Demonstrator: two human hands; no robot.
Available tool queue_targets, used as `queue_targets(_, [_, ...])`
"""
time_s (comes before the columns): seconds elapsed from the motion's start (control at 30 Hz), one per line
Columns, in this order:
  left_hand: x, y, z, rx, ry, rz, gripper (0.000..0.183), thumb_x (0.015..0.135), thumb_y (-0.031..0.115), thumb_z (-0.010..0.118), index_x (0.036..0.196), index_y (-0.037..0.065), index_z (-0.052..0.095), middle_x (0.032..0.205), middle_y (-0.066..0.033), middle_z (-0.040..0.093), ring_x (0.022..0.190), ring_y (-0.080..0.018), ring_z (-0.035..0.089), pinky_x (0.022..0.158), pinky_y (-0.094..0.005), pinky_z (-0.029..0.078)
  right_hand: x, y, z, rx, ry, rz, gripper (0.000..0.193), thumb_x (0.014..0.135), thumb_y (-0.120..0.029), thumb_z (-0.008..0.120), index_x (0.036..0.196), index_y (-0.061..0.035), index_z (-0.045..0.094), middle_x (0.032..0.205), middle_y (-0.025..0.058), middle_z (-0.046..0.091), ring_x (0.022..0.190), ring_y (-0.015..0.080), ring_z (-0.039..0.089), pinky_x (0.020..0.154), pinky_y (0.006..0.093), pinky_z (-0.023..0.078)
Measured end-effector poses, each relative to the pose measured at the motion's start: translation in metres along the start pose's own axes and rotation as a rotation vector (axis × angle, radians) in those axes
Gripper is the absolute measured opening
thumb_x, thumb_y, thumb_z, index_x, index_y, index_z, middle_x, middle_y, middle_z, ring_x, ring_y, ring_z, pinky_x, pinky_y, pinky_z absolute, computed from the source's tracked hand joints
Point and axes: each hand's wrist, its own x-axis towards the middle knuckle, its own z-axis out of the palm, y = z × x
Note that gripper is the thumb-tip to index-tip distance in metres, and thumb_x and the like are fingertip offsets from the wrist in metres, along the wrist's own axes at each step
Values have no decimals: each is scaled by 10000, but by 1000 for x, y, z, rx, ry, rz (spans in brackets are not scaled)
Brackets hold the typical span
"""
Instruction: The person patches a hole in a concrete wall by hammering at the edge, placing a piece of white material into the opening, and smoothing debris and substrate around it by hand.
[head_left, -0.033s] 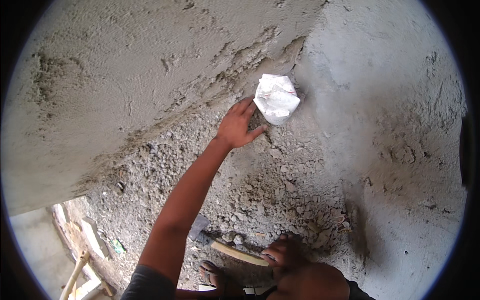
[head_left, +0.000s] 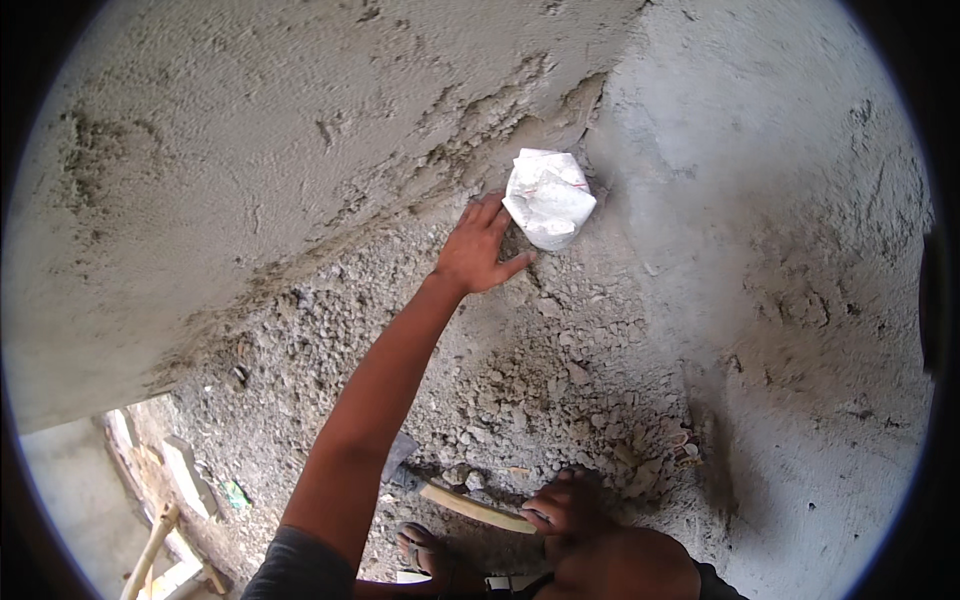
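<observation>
One white bag [head_left: 550,198] sits on rubble [head_left: 520,350] near where two plastered walls [head_left: 300,120] meet, slightly further left than before. Your left hand [head_left: 478,248] spreads ungripping at its edge; your right hand's state I cannot tell. One wooden handle [head_left: 475,507] lies below.

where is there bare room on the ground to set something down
The rubble-strewn ground is open, though uneven, between the left forearm and right-hand wall, below the white bundle. Another rough stretch lies between the forearm and left-hand wall. It's crowded where the left hand sits beside the bundle, and around the wooden handle.
</observation>
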Motion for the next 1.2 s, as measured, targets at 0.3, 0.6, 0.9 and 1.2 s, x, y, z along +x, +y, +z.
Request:
queue_targets(0.3, [-26,24,25,-183,-199,-217,747,873,584,626,1401,61,547,1459,-211,488,1345,-392,477,1113,-491,426,-9,11,20,74,22,37,128,773,-350,800,777,-243,730,694,-73,659,642,190,550,670,393,396])
queue_targets(0.6, [-80,74,19,-564,16,-188,554,950,436,600,1353,55,582,1366,-233,587,1347,-369,512,1125,-504,429,-10,9,11,-16,54,13,133,749,-335,829,781,-250,733,712,-75,679,660,166,602,652,369,440])
queue_targets(0.9, [-33,56,63,-305,59,-269,690,1020,480,437,1524,14,361,1589,-211,343,1498,-408,257,1253,-501,135,-8,4,9,6,3,27,123,788,-357,803,783,-258,730,715,-106,670,686,183,591,701,385,434])
queue_targets(1.2, [-78,177,71,-672,-198,-350,565,1046,478,407,1539,201,406,1614,-137,339,1479,-371,327,1229,-486,254,-5,5,14,-38,-2,-18,128,801,-386,778,777,-270,728,716,-98,683,663,191,583,662,391,442])
